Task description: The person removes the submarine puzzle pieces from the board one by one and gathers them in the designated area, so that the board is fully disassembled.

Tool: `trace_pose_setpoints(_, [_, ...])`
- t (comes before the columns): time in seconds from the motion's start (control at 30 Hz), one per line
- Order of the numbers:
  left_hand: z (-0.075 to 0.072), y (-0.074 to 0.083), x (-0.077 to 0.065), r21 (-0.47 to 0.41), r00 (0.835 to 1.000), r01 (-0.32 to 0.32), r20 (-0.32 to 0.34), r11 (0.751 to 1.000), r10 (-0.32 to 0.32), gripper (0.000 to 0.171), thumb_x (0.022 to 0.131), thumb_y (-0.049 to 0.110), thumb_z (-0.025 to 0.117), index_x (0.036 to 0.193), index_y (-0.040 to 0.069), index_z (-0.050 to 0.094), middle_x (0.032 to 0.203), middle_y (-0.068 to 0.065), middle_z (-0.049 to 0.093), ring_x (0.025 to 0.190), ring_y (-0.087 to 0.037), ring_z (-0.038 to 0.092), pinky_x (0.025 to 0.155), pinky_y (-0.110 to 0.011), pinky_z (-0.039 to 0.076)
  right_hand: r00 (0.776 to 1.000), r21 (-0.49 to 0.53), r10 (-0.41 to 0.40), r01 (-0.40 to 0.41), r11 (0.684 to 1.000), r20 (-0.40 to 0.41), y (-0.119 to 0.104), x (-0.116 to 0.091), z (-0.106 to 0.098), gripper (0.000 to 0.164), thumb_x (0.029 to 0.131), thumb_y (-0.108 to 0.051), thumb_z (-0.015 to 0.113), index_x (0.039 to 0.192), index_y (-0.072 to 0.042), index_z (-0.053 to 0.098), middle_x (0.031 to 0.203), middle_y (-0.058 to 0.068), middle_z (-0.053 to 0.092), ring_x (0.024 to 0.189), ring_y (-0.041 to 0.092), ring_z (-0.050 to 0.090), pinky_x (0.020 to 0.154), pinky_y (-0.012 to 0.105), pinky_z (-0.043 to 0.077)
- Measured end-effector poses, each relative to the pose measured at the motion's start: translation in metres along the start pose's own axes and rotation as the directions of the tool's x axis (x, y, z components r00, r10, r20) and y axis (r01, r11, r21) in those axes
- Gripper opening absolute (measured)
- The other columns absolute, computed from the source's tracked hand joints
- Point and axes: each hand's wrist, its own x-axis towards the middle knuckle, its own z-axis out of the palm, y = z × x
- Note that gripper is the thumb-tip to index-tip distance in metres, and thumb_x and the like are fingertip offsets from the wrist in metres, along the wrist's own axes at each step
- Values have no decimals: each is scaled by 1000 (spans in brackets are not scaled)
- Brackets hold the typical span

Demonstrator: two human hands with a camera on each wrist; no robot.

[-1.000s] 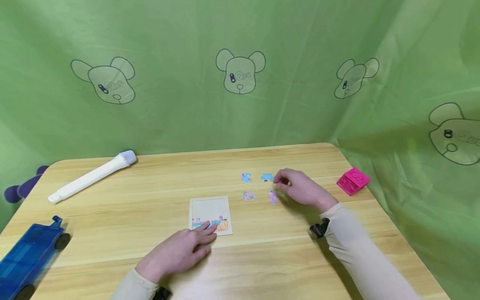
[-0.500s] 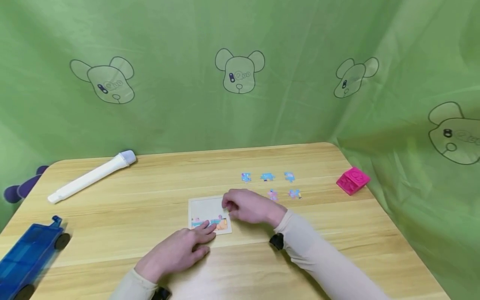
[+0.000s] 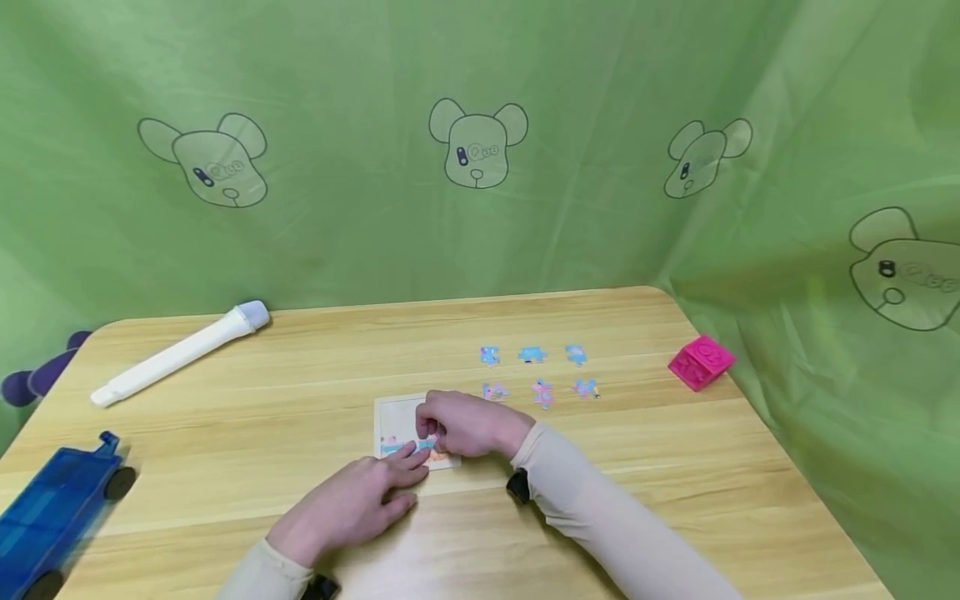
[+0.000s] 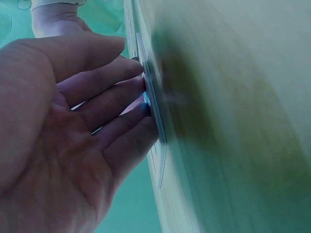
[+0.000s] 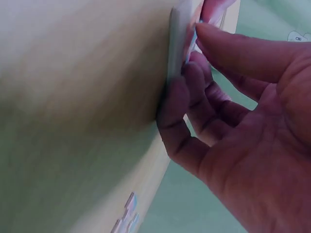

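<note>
A small square puzzle board (image 3: pixel 380 421) with a pale rim lies flat on the table. Along its near side runs a strip of printed puzzle pieces (image 3: pixel 392 447); the part above it is plain white. My left hand (image 3: pixel 352 508) rests its nearly straight fingertips on the near edge, as the left wrist view also shows. Over the board's right half, my right hand (image 3: pixel 468 423) has bent fingers, some against the board's side (image 5: pixel 178 46), and its thumb tip at the printed surface. I cannot tell whether it pinches a piece.
Several loose jigsaw pieces (image 3: pixel 532 354) lie in two rows right of the board. A pink cube (image 3: pixel 701 363) sits at the right edge. To the left are a white tube-like stick (image 3: pixel 176 358) and a blue toy vehicle (image 3: pixel 56 508). Green curtain (image 3: pixel 337 250) hangs behind.
My right hand has moved left from the loose pieces to the board, uncovering the pieces it hid. The left hand has kept its place on the board's near edge.
</note>
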Motion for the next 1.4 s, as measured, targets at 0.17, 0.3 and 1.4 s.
trace_pose_setpoints(0.17, [0,0,-2,42,1000,-2,-16,999,3,36,99,14,58,131,-3,60,146,-8,47,136,-26,40,107,-47,37,1000,-50,1,-1,999,13,0,1,1,21,84,5,66,89,-15,61,88,-3,51,76,9,48,65,21,43])
trace_pose_setpoints(0.3, [0,-3,-8,80,999,-2,-45,997,6,35,99,16,58,129,-1,63,144,-9,49,132,-26,45,105,-46,40,1000,-82,0,1,997,12,-2,2,1,21,83,5,66,89,-15,60,86,-4,49,74,9,47,63,20,42])
trace_pose_setpoints(1.4, [-5,-15,-34,168,992,74,-116,983,-55,40,97,16,61,132,-3,59,150,-18,40,120,-38,55,96,-50,47,990,-49,97,-102,994,-98,-34,17,24,23,90,-18,73,110,-10,64,98,-4,51,80,8,51,73,20,47])
